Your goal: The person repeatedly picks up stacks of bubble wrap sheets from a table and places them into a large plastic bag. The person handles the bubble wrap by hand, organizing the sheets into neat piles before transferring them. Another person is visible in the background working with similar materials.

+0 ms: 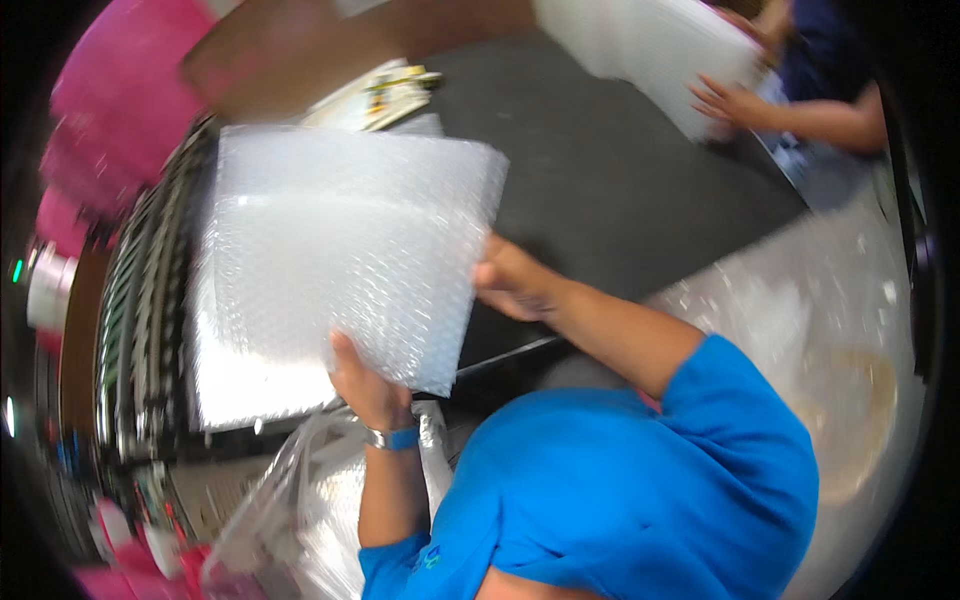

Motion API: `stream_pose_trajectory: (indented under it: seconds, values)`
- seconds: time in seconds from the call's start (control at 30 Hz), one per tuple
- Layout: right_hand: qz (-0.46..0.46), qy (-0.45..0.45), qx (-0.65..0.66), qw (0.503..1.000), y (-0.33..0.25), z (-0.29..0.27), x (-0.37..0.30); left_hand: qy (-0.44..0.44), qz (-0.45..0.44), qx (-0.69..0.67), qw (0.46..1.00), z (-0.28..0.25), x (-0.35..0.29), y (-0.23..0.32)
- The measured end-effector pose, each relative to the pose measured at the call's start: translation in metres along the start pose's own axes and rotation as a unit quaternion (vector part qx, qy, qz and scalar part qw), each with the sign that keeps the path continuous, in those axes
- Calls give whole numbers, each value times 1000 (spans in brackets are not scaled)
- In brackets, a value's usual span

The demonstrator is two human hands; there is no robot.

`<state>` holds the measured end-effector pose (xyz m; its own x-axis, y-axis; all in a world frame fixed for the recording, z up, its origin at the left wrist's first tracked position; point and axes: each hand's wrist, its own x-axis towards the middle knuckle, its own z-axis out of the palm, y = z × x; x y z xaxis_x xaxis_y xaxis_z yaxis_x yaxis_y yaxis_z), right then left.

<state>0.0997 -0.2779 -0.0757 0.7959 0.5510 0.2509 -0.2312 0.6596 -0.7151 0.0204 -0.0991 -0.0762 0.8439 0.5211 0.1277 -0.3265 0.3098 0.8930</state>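
Pink bundles (pixel 130 95) at ten o'clock are cut off by the dark rim. Bubble-wrap (pixel 330 265), at nine, hides part of the worktop (pixel 600 180). At eight, the left hand (pixel 368 385) pinches its near edge, fingers hidden underneath. At six, a shirt mark (pixel 432 557) is too blurred to read. The right hand (pixel 508 280), at the bubble-wrap's three o'clock, has partly hidden fingers; I cannot tell whether they grip.

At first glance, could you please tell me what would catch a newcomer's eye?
Likely the shiny bubble wrap left of centre, with the left hand at its near edge and the right hand at its right. The blue shirt at lower centre and pink material at upper left stand out too.
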Motion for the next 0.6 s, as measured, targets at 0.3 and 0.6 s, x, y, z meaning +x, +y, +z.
stream_pose_trajectory:
  seconds: [0.3, 0.6]
  values:
    - [-86, 119, -74, 986, -46, -35, -50, -112, -47, -33, 992, -8, -33, -64]
    - [-83, 383, -306, 868, -184, -84, -262, -262, 25, 186, 947, -18, -19, -73]
